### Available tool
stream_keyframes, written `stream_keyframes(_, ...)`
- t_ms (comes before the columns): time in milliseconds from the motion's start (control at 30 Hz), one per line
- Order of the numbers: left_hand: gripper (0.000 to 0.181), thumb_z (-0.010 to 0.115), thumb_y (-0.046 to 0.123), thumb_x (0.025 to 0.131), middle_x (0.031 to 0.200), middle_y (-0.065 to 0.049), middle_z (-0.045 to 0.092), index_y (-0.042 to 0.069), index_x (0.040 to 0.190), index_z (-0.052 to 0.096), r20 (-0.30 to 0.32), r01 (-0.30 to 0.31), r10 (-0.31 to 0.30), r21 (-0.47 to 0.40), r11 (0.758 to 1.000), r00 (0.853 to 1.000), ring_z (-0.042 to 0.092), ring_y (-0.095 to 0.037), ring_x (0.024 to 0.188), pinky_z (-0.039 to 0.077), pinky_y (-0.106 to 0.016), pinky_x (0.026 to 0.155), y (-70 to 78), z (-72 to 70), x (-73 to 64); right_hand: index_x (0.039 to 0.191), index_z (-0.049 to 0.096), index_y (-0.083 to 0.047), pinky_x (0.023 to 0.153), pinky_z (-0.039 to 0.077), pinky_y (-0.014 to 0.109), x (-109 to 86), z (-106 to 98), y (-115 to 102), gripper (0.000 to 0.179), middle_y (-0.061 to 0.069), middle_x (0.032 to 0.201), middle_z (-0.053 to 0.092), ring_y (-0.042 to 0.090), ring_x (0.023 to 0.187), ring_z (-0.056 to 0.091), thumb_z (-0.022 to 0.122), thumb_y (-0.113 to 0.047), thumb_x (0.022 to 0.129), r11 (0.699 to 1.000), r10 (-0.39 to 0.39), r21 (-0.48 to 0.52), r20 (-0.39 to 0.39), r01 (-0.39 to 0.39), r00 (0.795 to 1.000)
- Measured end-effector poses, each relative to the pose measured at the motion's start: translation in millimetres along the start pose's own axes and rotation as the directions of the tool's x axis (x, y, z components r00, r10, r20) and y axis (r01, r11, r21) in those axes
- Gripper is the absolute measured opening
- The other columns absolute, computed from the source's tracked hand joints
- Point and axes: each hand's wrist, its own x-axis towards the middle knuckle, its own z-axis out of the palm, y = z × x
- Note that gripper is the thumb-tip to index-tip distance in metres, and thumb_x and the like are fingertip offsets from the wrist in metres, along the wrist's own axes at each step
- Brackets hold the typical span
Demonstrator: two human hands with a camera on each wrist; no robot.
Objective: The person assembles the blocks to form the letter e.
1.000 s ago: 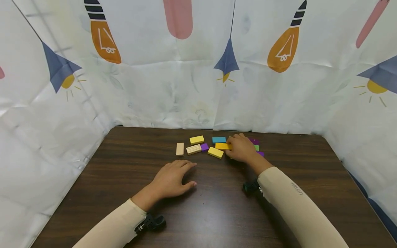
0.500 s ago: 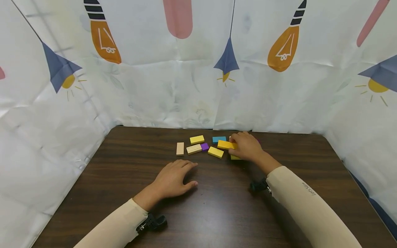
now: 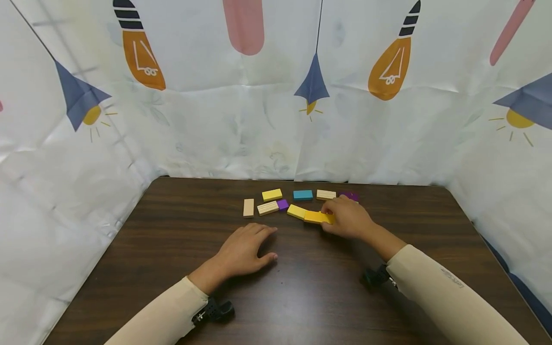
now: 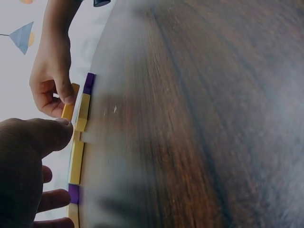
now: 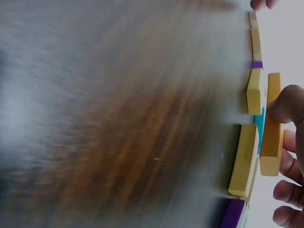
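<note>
My right hand (image 3: 350,218) pinches an orange-yellow wooden block (image 3: 316,217) between thumb and fingers. In the right wrist view, that block (image 5: 272,137) stands above the others, over a yellow block (image 5: 244,159) and part of a blue one. From the head, its left end overlaps a pale yellow block (image 3: 295,211). My left hand (image 3: 241,251) is held over the near side of the blocks with fingers loosely spread and nothing in it. Nearest to it are a tan block (image 3: 248,208) and a cream grooved block (image 3: 268,208). My right hand hides some blocks from the head camera.
A small purple block (image 3: 282,204) adjoins the cream one. Behind are a yellow block (image 3: 272,195), a blue block (image 3: 303,195), another cream block (image 3: 326,194) and a dark purple piece (image 3: 349,196). The brown table (image 3: 276,297) ends at a patterned white curtain (image 3: 241,120).
My right hand has lifted the orange-yellow block from beside the blue one and brought it nearer and slightly right, uncovering the back cream block. My left hand has barely moved.
</note>
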Motion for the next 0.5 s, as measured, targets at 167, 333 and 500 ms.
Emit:
stream_keyframes(167,0.066,0.073,0.048,0.092,0.138,-0.008,0.061,0.013,0.145,0.057,0.001,-0.009,0.009,-0.006,1.000,1.000,0.055,-0.030,0.129,0.043,-0.056,0.105,3.1,0.1,0.7,0.106,0.072,-0.015,0.072,0.050,0.033,-12.6,2.1,-4.1,0.033,-0.004,0.095,0.065,0.016,0.085,0.052,0.081,-0.038,0.084,0.999,-0.043,-0.003,-0.026,0.043,0.999)
stream_keyframes(333,0.065,0.074,0.047,0.092,0.138,-0.008,0.062,0.012,0.144,0.058,-0.002,-0.022,0.022,-0.019,1.000,1.000,0.056,-0.030,0.128,0.044,-0.054,0.105,4.6,2.3,1.1,0.104,0.072,-0.015,0.068,0.046,0.030,-24.8,2.1,-9.5,0.032,-0.006,0.094,0.063,0.014,0.082,0.049,0.083,-0.036,0.083,0.995,-0.100,0.002,-0.057,0.100,0.993)
stream_keyframes(500,0.064,0.074,0.046,0.092,0.136,-0.008,0.063,0.012,0.144,0.058,-0.005,-0.039,0.038,-0.031,0.999,0.999,0.056,-0.030,0.127,0.044,-0.053,0.104,5.5,4.6,1.7,0.104,0.072,-0.016,0.068,0.045,0.029,-33.5,4.3,-13.6,0.030,-0.006,0.098,0.065,0.012,0.081,0.048,0.083,-0.034,0.083,0.993,-0.119,0.019,-0.054,0.121,0.991)
